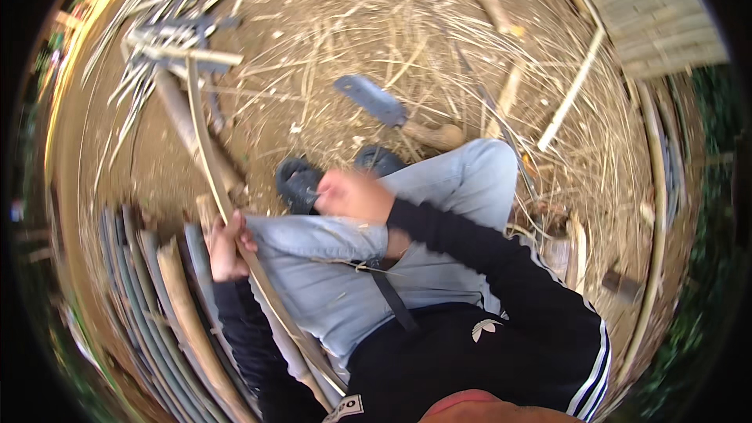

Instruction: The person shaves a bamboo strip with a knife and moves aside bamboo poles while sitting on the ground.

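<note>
A person sits on bare earth strewn with dry straw and shavings, seen from above, knees in pale blue jeans [345, 266] drawn up and dark sandals [301, 180] on the feet. The left hand [227, 247] is wrapped around a long thin bamboo strip [205, 137], gripping it beside the left thigh; the strip runs from near the lap up and away to the far left, where it meets a bundle of split bamboo pieces [176, 39]. The right hand [352, 194] is blurred above the knees, loosely curled, and whether it holds anything cannot be told. Beyond the feet, a cleaver-like knife [372, 100] with a broad grey blade and wooden handle lies on the ground, apart from both hands. Curved bamboo slats [168, 305] are stacked on the near left. A woven bamboo panel [658, 16] lies at the far right, with long thin canes [654, 211] bending along the right edge.
</note>
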A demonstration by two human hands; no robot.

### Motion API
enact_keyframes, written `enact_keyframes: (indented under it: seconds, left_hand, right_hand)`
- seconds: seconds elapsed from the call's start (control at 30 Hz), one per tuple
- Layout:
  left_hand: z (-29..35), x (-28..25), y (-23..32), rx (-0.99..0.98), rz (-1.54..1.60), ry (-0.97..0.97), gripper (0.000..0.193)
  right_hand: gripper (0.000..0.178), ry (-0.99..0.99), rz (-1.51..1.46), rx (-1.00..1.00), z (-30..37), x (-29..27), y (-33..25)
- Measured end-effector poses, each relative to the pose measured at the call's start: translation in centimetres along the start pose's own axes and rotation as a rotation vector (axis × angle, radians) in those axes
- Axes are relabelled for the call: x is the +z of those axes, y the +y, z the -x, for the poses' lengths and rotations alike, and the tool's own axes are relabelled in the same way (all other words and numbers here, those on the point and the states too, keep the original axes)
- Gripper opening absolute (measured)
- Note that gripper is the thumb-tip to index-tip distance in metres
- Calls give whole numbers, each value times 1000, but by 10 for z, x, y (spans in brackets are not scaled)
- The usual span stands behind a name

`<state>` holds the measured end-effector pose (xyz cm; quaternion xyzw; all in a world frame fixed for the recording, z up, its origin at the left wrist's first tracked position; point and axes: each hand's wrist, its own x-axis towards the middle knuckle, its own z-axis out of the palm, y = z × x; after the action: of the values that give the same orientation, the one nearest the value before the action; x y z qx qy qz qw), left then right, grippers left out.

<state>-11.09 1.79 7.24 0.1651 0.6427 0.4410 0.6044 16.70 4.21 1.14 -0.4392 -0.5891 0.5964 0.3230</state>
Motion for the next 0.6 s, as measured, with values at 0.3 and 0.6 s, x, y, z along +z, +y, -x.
enact_keyframes:
  seconds: [0.3, 0.6]
  left_hand:
    - [-15, 12, -19, -22, -19, -119, 14]
    - [-13, 7, -24, 45, 17, -145, 17]
  right_hand:
    - [46, -367, 432, -199, 99, 134, -25]
    - [39, -305, 422, -231, 96, 152, -23]
